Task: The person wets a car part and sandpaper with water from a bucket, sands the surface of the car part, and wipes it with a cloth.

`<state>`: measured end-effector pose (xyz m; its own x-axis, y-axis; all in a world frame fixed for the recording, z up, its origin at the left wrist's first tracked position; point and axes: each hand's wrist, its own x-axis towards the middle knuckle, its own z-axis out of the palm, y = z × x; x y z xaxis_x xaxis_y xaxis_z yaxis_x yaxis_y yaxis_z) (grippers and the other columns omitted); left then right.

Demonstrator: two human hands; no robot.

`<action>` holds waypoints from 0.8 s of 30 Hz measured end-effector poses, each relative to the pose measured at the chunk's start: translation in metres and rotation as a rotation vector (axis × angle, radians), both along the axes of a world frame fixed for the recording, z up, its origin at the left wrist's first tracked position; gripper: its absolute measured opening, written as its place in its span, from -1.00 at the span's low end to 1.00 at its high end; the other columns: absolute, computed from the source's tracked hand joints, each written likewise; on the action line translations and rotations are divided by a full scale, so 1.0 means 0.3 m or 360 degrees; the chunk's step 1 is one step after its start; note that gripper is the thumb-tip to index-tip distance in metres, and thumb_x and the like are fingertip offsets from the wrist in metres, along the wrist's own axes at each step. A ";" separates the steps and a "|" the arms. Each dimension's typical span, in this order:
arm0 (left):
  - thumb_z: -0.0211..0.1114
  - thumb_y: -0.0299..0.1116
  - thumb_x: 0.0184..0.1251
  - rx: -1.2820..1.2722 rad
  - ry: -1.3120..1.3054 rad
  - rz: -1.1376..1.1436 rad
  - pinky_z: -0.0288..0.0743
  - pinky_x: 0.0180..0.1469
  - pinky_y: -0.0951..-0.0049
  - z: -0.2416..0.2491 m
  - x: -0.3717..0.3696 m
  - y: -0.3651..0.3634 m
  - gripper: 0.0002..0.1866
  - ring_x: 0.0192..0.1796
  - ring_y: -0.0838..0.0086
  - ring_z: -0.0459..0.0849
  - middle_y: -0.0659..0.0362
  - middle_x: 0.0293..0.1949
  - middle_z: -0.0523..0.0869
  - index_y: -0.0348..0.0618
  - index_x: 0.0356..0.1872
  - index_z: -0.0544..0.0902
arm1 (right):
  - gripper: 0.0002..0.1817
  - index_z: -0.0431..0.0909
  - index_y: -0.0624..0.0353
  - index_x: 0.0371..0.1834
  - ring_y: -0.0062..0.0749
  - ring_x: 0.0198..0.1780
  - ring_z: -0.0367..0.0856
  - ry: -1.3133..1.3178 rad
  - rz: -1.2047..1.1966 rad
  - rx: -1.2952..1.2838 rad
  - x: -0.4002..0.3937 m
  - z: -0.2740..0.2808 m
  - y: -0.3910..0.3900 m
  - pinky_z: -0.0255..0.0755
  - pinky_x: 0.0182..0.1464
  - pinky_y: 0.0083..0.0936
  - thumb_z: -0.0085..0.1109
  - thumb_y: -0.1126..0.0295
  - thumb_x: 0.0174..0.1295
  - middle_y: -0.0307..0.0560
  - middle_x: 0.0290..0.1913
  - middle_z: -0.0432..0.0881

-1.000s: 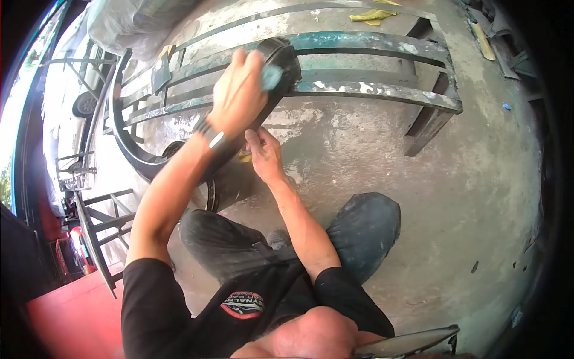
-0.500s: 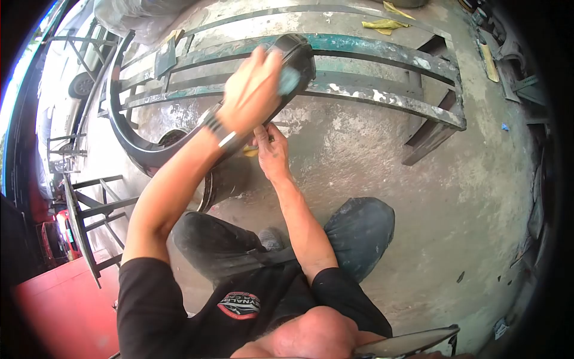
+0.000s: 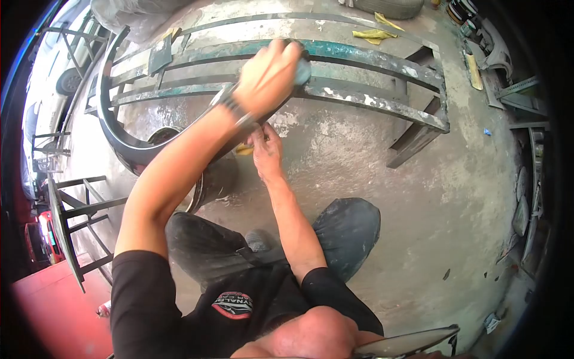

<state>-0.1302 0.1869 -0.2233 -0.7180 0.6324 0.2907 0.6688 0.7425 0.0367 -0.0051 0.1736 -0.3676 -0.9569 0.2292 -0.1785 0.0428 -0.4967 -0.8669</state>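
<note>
A long black curved car panel [image 3: 113, 134] lies across a paint-stained metal rack [image 3: 371, 60]. My left hand [image 3: 269, 78], a watch on its wrist, presses a pale blue-green sanding pad [image 3: 303, 72] onto the panel's near end, which it mostly hides. Just below, my right hand [image 3: 266, 152] grips the panel's lower edge. A small yellow piece [image 3: 244, 149] shows beside its fingers; I cannot tell whether the hand holds it.
I crouch on a stained concrete floor [image 3: 418, 209]. A round dark drum [image 3: 209, 179] stands under the panel. Yellow rags [image 3: 371, 35] lie beyond the rack. Metal stands [image 3: 72, 209] and a parked car [image 3: 60, 78] are at the left; scrap parts [image 3: 526, 197] line the right.
My left hand has slid the pad up along the panel towards its end, now covering it. My right hand has stayed at the lower edge. The view has shifted slightly.
</note>
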 end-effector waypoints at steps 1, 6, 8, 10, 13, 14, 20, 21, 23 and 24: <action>0.31 -0.64 0.10 -0.0001 -0.0079 0.0031 0.63 -0.08 0.00 -0.018 0.045 -0.090 -0.58 -0.06 -0.12 0.68 -0.12 -0.15 0.57 -0.25 0.03 0.47 | -0.49 0.50 0.23 -0.34 -0.54 -0.39 0.52 0.0024 -0.0011 -0.0021 -0.002 0.003 -0.003 0.44 -0.24 -0.50 0.21 -0.04 0.56 -0.19 -0.48 0.60; 0.36 -0.57 0.09 -0.0185 -0.0272 -0.0240 0.55 0.03 0.07 0.047 0.103 -0.375 -0.65 0.00 -0.01 0.63 -0.02 -0.10 0.55 -0.17 -0.06 0.56 | -0.50 0.50 0.21 -0.36 -0.58 -0.39 0.56 0.0006 -0.0006 -0.0054 -0.009 -0.015 -0.016 0.45 -0.23 -0.54 0.22 -0.02 0.56 -0.22 -0.48 0.59; 0.37 -0.56 0.06 -0.0329 -0.0288 -0.0410 0.55 0.05 0.09 0.090 0.076 -0.405 -0.62 0.03 0.03 0.63 0.02 -0.09 0.56 -0.14 -0.03 0.57 | -0.50 0.50 0.19 -0.37 -0.58 -0.39 0.57 0.0012 0.0013 -0.0035 -0.005 -0.013 -0.001 0.45 -0.23 -0.55 0.23 -0.04 0.55 -0.24 -0.48 0.59; 0.37 -0.58 0.02 -0.0455 -0.0342 -0.0511 0.57 0.08 0.13 0.135 0.046 -0.442 -0.59 0.06 0.05 0.63 0.05 -0.08 0.56 -0.12 -0.04 0.57 | -0.49 0.50 0.18 -0.38 -0.59 -0.39 0.58 0.0039 0.0013 -0.0060 -0.006 -0.018 -0.001 0.45 -0.22 -0.55 0.24 -0.06 0.53 -0.26 -0.49 0.58; 0.37 -0.60 0.00 -0.0625 -0.0318 -0.0581 0.61 0.09 0.13 0.190 -0.012 -0.510 -0.58 0.04 0.06 0.64 0.06 -0.09 0.57 -0.10 -0.04 0.56 | -0.51 0.52 0.16 -0.35 -0.60 -0.36 0.55 0.0075 -0.0016 -0.0150 -0.013 -0.018 -0.008 0.45 -0.20 -0.55 0.26 -0.06 0.52 -0.30 -0.47 0.55; 0.38 -0.61 0.01 -0.0649 -0.0147 -0.0565 0.61 0.07 0.11 0.176 -0.053 -0.547 -0.58 0.05 0.03 0.65 0.05 -0.09 0.59 -0.11 -0.04 0.55 | -0.52 0.52 0.16 -0.35 -0.60 -0.36 0.55 0.0067 -0.0024 -0.0160 -0.009 -0.024 -0.012 0.46 -0.20 -0.56 0.26 -0.05 0.52 -0.31 -0.47 0.55; 0.43 -0.57 -0.04 0.0486 -0.0204 -0.0245 0.55 0.09 0.14 0.202 0.013 -0.483 -0.47 0.06 -0.03 0.65 -0.04 -0.06 0.62 -0.15 0.06 0.55 | -0.54 0.53 0.16 -0.34 -0.60 -0.35 0.55 0.0061 -0.0021 -0.0159 -0.010 -0.031 -0.016 0.46 -0.18 -0.55 0.26 -0.03 0.53 -0.30 -0.46 0.55; 0.43 -0.54 -0.06 0.0431 -0.0243 -0.0266 0.53 0.13 0.16 0.163 0.026 -0.476 -0.49 0.05 -0.02 0.63 -0.04 -0.08 0.61 -0.19 0.04 0.57 | -0.54 0.53 0.17 -0.34 -0.59 -0.35 0.56 0.0060 -0.0028 -0.0139 -0.010 -0.038 -0.018 0.46 -0.18 -0.54 0.25 -0.02 0.53 -0.30 -0.47 0.55; 0.42 -0.60 -0.07 0.0310 -0.0262 -0.0276 0.51 0.10 0.13 0.095 0.099 -0.452 -0.54 0.01 -0.02 0.61 -0.04 -0.10 0.61 -0.21 -0.03 0.61 | -0.53 0.52 0.17 -0.34 -0.58 -0.36 0.57 0.0030 -0.0010 -0.0093 -0.005 -0.024 -0.016 0.46 -0.18 -0.54 0.26 -0.03 0.53 -0.28 -0.48 0.56; 0.43 -0.61 -0.09 0.0214 -0.0199 -0.0310 0.51 0.08 0.11 0.064 0.119 -0.442 -0.55 -0.01 -0.02 0.60 -0.03 -0.12 0.60 -0.22 -0.05 0.62 | -0.53 0.52 0.18 -0.34 -0.58 -0.36 0.58 0.0013 -0.0014 -0.0070 -0.005 -0.017 -0.009 0.46 -0.18 -0.53 0.26 -0.03 0.53 -0.28 -0.48 0.56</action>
<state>-0.0945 0.0544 -0.2041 -0.6223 0.7238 0.2980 0.7826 0.5832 0.2178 -0.0065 0.1708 -0.3727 -0.9564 0.2297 -0.1805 0.0310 -0.5346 -0.8445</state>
